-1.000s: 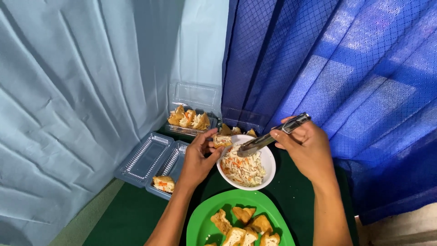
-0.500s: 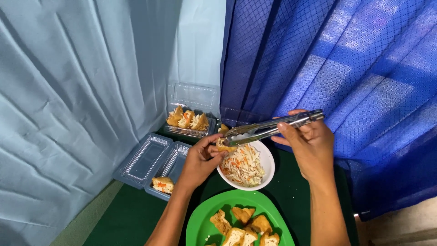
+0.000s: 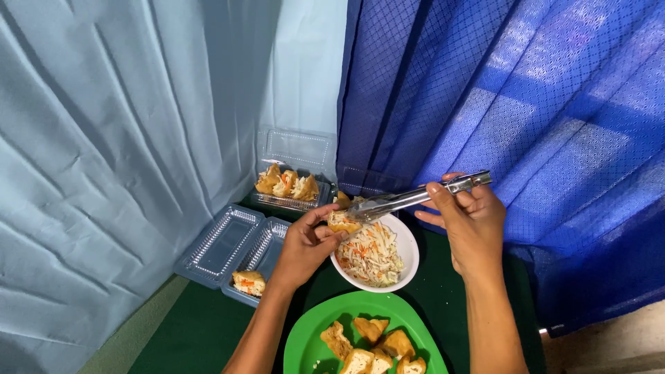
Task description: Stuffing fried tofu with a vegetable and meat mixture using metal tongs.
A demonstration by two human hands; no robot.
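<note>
One white bowl point(image 3: 409, 251) holds shredded vegetables point(image 3: 370, 255); green plate point(image 3: 305, 343) holds tofu point(image 3: 370, 343)

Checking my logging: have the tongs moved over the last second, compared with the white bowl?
Yes. The tongs have swung up off the white bowl, now near level above its far rim.

a single head-worn view looks steeply down and forward from above the person's own forearms. it sits close over the green-covered bench point(image 3: 208, 332), with the left hand point(image 3: 305, 246) and right hand point(image 3: 471, 221) near centre. pale curtains fill the far left, blue fabric the far right.
</note>
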